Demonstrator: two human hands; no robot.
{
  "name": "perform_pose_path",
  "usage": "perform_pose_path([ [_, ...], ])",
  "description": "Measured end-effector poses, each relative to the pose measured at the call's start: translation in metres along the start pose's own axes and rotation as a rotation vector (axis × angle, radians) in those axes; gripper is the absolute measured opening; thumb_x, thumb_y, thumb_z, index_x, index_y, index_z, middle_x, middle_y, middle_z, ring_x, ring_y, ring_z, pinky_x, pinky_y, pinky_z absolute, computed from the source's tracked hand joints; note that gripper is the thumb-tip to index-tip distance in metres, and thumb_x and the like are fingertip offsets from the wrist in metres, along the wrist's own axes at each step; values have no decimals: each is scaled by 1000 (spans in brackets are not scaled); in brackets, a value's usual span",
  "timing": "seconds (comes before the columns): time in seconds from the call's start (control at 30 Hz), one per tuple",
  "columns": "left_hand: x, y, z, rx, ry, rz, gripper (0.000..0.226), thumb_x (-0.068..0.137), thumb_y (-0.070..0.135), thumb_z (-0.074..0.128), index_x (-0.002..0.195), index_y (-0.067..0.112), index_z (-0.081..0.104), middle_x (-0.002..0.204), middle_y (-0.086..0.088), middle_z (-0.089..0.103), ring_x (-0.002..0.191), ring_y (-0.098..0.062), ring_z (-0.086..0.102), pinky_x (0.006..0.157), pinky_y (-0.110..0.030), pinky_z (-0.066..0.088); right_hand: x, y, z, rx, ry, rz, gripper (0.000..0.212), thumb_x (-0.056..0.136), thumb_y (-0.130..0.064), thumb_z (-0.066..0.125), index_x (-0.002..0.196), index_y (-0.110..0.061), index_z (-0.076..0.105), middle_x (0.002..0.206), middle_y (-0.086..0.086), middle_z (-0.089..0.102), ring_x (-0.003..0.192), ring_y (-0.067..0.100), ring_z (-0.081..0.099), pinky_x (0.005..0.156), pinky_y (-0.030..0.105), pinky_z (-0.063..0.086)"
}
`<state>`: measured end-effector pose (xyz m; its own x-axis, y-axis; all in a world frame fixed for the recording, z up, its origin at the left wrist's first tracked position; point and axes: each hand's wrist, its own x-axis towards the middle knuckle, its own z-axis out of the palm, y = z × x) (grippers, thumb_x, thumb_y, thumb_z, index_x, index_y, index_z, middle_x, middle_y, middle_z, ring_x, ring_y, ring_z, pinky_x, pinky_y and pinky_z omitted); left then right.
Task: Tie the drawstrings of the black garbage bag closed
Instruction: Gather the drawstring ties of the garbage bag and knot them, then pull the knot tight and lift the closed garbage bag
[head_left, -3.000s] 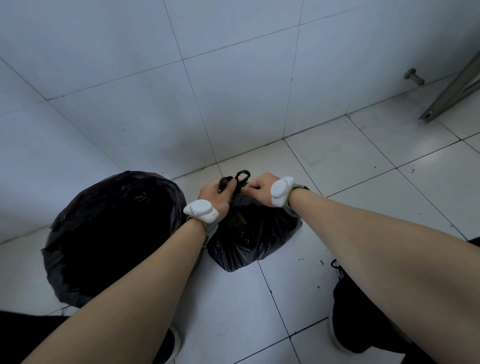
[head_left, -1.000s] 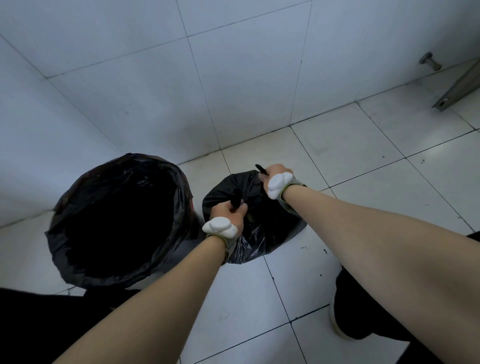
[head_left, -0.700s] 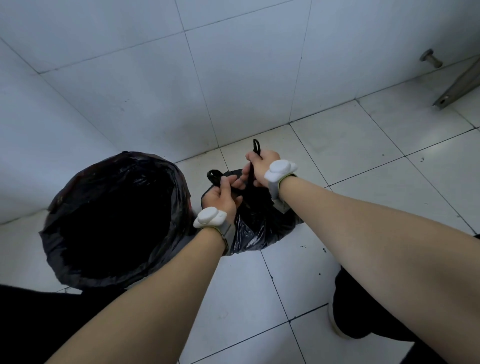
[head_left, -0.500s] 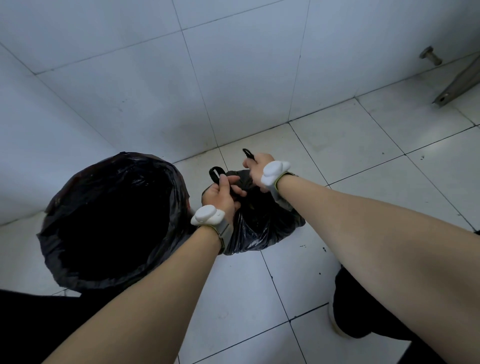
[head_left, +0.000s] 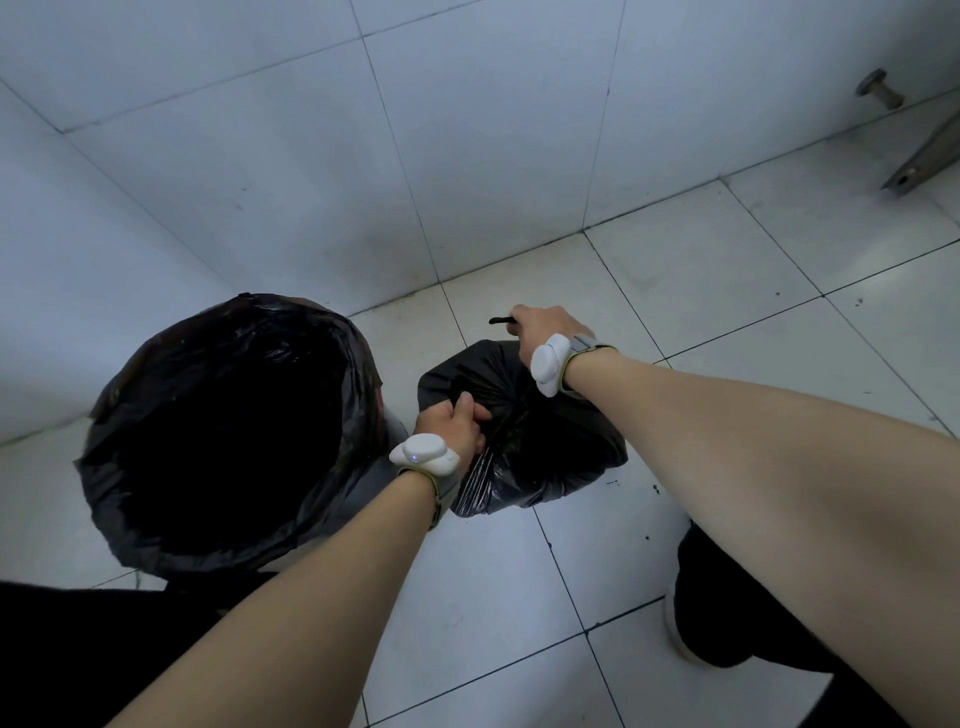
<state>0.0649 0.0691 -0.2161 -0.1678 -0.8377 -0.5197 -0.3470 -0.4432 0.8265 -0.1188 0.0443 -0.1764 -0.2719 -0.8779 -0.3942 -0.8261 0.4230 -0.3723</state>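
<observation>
A filled black garbage bag (head_left: 545, 457) sits on the white floor tiles, its top gathered into a knot between my hands. My left hand (head_left: 454, 423) is closed on one drawstring at the bag's near left side. My right hand (head_left: 540, 327) is fisted on the other drawstring at the far side; a short black end of that drawstring (head_left: 501, 320) pokes out to the left of the fist. A taut black strand runs from the knot up under my right wrist. Both wrists wear white bands.
A bin lined with an open black bag (head_left: 228, 431) stands just left of the tied bag, touching my left forearm. A tiled wall (head_left: 415, 156) rises behind. A metal post (head_left: 924, 156) and a door stop (head_left: 878, 91) are at the far right. My shoe (head_left: 696, 618) is at the lower right.
My hands were close together over the bag's top with drawstring loops showing; they have now pulled apart, left toward me and right away, and the loops have drawn down tight.
</observation>
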Motion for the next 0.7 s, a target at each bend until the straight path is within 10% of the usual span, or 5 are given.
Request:
perform_pose_path([
  [0.33, 9, -13, -7, 377, -77, 23, 33, 83, 46, 57, 66, 21, 70, 59, -4, 66, 64, -30, 67, 74, -51, 61, 3, -6, 1, -113, -102, -18, 27, 97, -11, 43, 118, -7, 59, 116, 12, 67, 81, 25, 51, 59, 25, 37],
  [0.5, 8, -5, -11, 756, -193, 93, 13, 72, 24, 68, 80, 14, 64, 79, -4, 65, 74, -25, 60, 67, -29, 48, -5, -5, -1, -155, -198, 4, 35, 98, -29, 54, 124, -6, 60, 130, 10, 63, 112, 29, 62, 82, 27, 46],
  [0.7, 8, -4, -13, 1019, -294, 14, 18, 81, 22, 74, 90, 23, 58, 92, 0, 61, 83, -17, 54, 74, -23, 42, -18, 16, 6, -226, -356, 20, 26, 85, -31, 69, 86, -17, 47, 89, 1, 49, 78, 17, 47, 71, 36, 39],
])
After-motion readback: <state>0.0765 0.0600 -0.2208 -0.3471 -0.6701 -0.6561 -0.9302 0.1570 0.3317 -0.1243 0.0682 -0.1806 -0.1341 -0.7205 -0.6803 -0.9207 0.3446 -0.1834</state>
